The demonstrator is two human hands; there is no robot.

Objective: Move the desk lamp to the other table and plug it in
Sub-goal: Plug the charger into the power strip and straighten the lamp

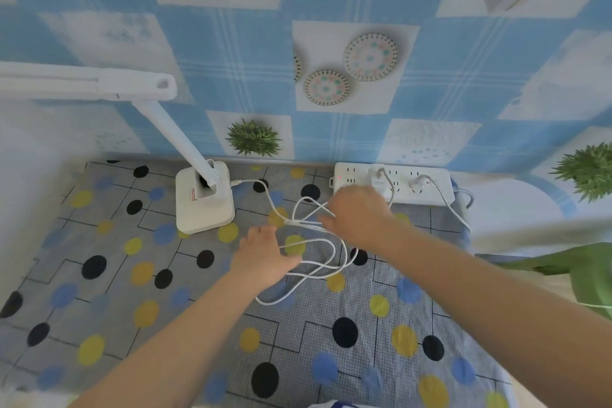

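A white desk lamp stands on the table at the back left, its square base (203, 200) flat on the cloth and its stem leaning up to a long head (86, 84). Its white cable (318, 262) runs from the base and lies in loose loops mid-table. A white power strip (394, 182) sits against the wall, with two white plugs in it. My right hand (361, 215) hovers over the loops just in front of the strip, blurred, fingers curled around cable strands. My left hand (261, 257) rests on the loops with fingers spread.
The table (132, 275) wears a grey cloth with black, yellow and blue dots. A blue and white patterned wall rises right behind it. A green item (563, 272) lies past the table's right edge. A second white cable (453, 209) trails off the strip to the right.
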